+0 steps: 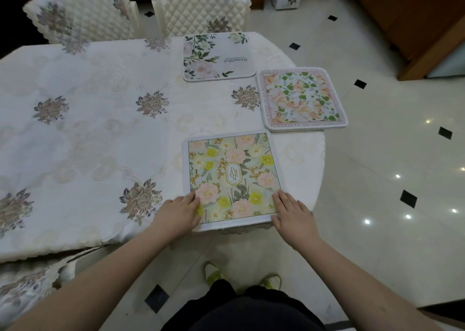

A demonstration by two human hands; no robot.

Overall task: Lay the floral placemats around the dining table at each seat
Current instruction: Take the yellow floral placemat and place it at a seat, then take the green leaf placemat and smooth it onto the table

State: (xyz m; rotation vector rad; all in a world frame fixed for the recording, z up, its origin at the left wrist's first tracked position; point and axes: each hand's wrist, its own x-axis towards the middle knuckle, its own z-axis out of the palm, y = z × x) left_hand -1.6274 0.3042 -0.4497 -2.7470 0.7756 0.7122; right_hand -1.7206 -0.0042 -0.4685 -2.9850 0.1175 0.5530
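At the far left the dining table [83,134] runs out of frame, so its length there can't be judged, and a chair seat [22,280] in the lower left is mostly tucked under the embroidered tablecloth. Two quilted chairs [201,6] stand at the top edge, backs partly cropped. Moving to centre, the left hand [180,213] lies flat, fingers spread, on the near left corner of the "Garden" placemat [232,177], covering that corner. The mat's near edge hangs just past the table rim. The right hand [292,212] presses open-palmed on the near right corner. Above, the "Beautiful" placemat [217,56] sits at the far edge by a chair. To the right, the peach-flowered placemat [303,99] overhangs the rounded table end. Beyond it lies open tiled floor [377,154].
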